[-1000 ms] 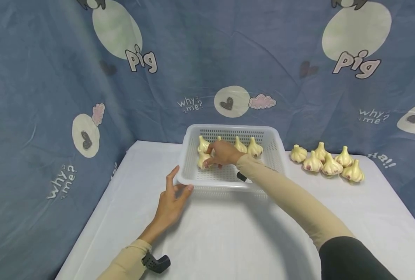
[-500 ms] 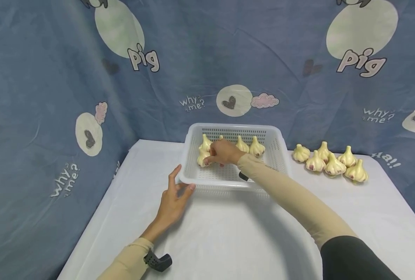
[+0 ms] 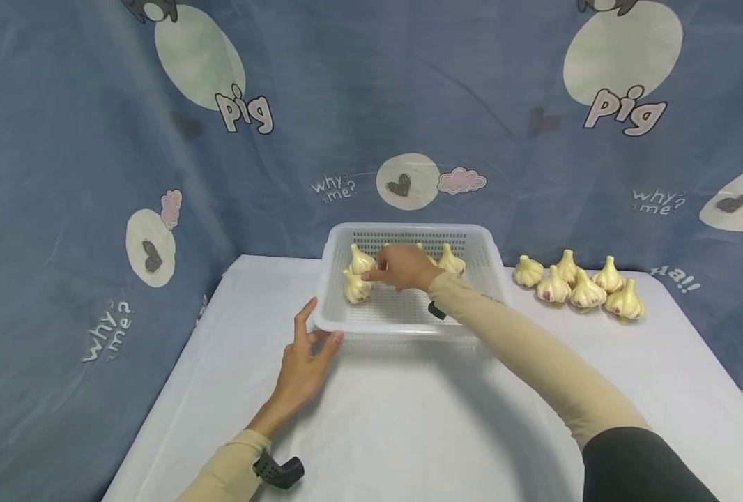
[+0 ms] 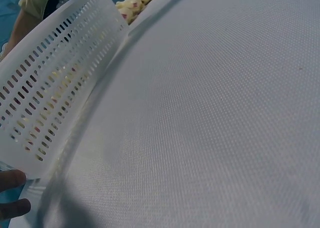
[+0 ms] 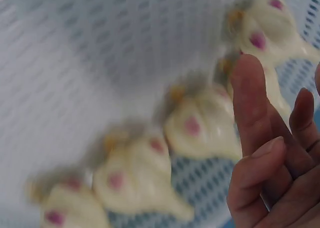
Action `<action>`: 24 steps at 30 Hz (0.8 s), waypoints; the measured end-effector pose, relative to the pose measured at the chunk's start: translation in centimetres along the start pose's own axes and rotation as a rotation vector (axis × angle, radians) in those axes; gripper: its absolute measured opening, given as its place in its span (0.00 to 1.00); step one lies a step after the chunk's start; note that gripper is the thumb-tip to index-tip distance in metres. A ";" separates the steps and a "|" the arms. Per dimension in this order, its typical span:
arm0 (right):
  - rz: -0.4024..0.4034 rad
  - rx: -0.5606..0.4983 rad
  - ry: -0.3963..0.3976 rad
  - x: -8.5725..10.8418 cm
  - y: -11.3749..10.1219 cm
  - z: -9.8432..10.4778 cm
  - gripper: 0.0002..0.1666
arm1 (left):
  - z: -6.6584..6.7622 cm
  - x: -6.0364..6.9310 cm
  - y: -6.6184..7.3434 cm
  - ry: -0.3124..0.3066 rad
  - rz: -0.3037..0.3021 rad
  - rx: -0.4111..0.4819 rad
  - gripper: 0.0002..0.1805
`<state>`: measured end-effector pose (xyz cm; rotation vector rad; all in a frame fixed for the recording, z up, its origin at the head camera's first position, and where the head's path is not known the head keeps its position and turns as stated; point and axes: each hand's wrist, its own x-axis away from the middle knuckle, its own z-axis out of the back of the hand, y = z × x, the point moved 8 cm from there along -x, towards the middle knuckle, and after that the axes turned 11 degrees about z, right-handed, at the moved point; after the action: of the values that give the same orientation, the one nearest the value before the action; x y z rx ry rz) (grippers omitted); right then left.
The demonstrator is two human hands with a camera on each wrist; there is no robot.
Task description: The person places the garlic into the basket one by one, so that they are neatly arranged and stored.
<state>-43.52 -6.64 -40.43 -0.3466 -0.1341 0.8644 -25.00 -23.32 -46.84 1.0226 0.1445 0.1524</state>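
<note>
A white perforated plastic basket (image 3: 403, 328) stands at the back of the table, with several garlic bulbs along its rear and left side. My right hand (image 3: 403, 268) is inside it, beside the front-left garlic bulb (image 3: 357, 286). In the right wrist view the fingers (image 5: 250, 95) are extended and hold nothing; they partly hide a garlic bulb (image 5: 272, 82) behind them. At the basket's front-left corner is my left hand (image 3: 302, 369), its thumb and index finger spread around the corner. The left wrist view shows two fingertips (image 4: 12, 179) by that corner.
A group of several garlic bulbs (image 3: 587, 290) sits on the table right of the basket. White cloth (image 3: 409, 418) covers the table. A blue printed curtain (image 3: 321, 84) hangs behind and at the left.
My right hand has let go of the front-left garlic bulb and risen slightly to the right of it. The left hand stays at the basket corner. The head view has shifted slightly.
</note>
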 end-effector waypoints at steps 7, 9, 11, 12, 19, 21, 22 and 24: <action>-0.033 0.012 0.098 3.7 2.1 5.6 0.28 | 0.0 0.0 -0.4 0.007 0.001 0.003 0.44; -0.073 0.053 0.133 5.3 3.4 7.1 0.27 | 0.0 0.0 -0.5 0.007 0.002 0.002 0.44; -0.146 0.093 0.165 7.1 4.9 8.5 0.27 | 0.0 0.0 -0.4 0.004 0.005 0.003 0.44; -0.190 0.117 0.184 8.2 5.7 9.3 0.26 | 0.0 0.0 -0.4 0.001 0.005 0.003 0.44; -0.504 0.258 0.237 15.9 11.5 12.9 0.27 | -0.1 -0.3 -0.2 -0.003 -0.006 -0.007 0.44; -0.565 0.264 0.209 17.8 13.0 13.0 0.28 | -0.1 -0.3 -0.2 -0.004 -0.003 -0.014 0.44; -0.595 0.260 0.190 18.8 13.7 13.0 0.29 | -0.1 -0.3 -0.2 -0.007 -0.003 -0.018 0.44; -0.642 0.248 0.155 20.5 14.9 12.6 0.31 | -0.2 -0.3 -0.2 -0.008 -0.004 -0.022 0.45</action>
<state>-44.27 21.01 -34.37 -0.1201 0.0105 0.2116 -25.31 -23.34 -47.09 1.0005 0.1370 0.1456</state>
